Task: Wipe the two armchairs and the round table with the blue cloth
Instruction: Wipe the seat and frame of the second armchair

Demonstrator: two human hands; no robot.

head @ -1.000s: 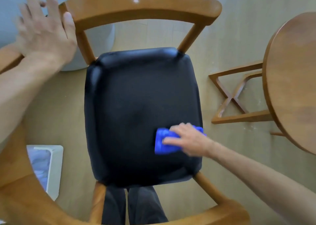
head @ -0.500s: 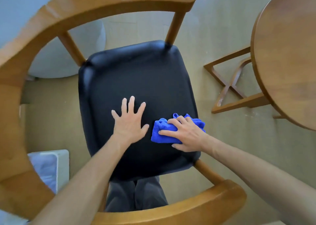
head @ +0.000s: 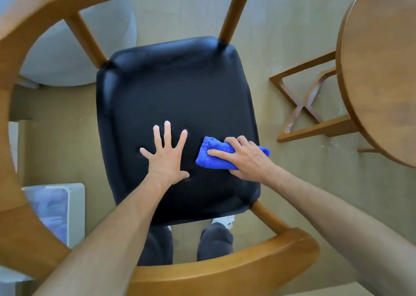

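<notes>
Person seen from a head-worn camera. Both forearms are bare from the lower edges of the view to the wrists; no sleeve, watch, bracelet or ring shows on either. The left hand [head: 167,155] and the right hand [head: 246,159] wear no gloves, and their nails are short and unpainted. Below the hands, two legs appear in dark grey trousers [head: 215,243] of a soft, matte fabric that creases in loose folds. At the end of one trouser leg lies a light-coloured piece of footwear [head: 222,219], white or pale grey; its type cannot be told.
</notes>
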